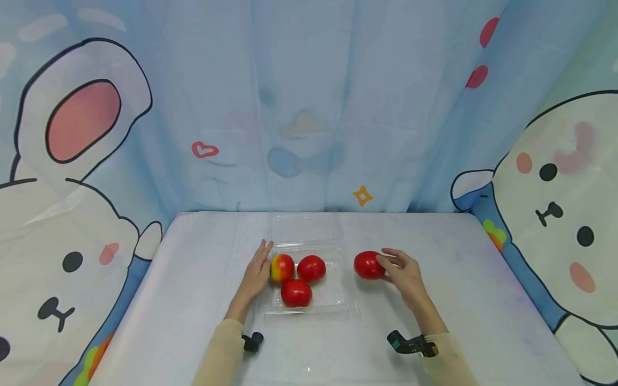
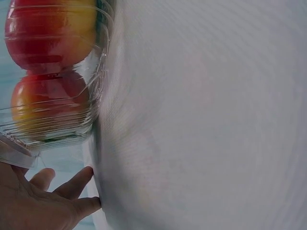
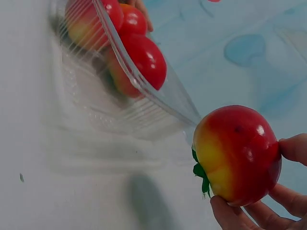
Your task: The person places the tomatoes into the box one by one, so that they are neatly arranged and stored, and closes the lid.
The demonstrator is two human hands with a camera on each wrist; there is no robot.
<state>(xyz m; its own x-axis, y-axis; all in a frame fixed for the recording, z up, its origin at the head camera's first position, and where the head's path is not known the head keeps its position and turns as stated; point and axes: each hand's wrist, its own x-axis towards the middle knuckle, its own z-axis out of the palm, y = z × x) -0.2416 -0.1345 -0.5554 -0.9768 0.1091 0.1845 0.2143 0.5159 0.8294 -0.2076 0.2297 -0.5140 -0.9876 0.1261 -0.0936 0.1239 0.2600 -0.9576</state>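
My right hand (image 1: 403, 276) grips a red tomato (image 1: 368, 265) above the table, to the right of a clear plastic box. In the right wrist view this tomato (image 3: 240, 153) shows a yellow patch and a green stem, with fingertips around it. Three more tomatoes lie together in the left part of the clear box (image 1: 333, 297): a red and yellow one (image 1: 281, 267), a red one (image 1: 311, 268) and another red one (image 1: 296, 293) in front. At the box's left wall, my left hand (image 1: 256, 274) rests with fingers extended and touches the side.
The box's clear lid (image 1: 304, 228) lies folded back toward the curtain. A white cloth covers the table (image 1: 183, 321). Behind it hangs a blue curtain (image 1: 304, 80) with cartoon prints. Both wrists carry a small black camera, the right one (image 1: 410, 344) over the table.
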